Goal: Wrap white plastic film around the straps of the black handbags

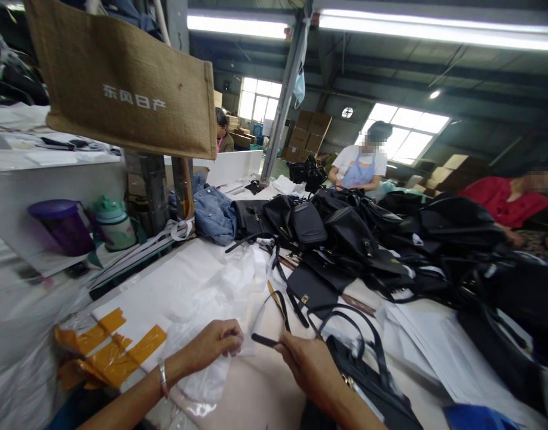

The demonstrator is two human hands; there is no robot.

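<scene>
My right hand (310, 365) is closed around a thin black strap (263, 340), whose flat end sticks out to the left of the fingers. A loop of strap rises above that hand. Just right of it lies a black handbag (367, 382) with two upright handles, partly hidden by my forearm. My left hand (224, 339) has its fingers curled together over clear plastic bags (202, 304); some see-through material shows at the fingertips, but what they grip is unclear. Farther back on the table, a black flap bag (316, 283) with a gold clasp lies flat.
Black bags (345, 227) are heaped across the back and right. White paper sheets (417, 346) lie at right, orange tape (116, 346) at left. A purple jug (61, 224) and green bottle (115, 224) stand left, below a hanging burlap bag (134, 83). Several people work beyond.
</scene>
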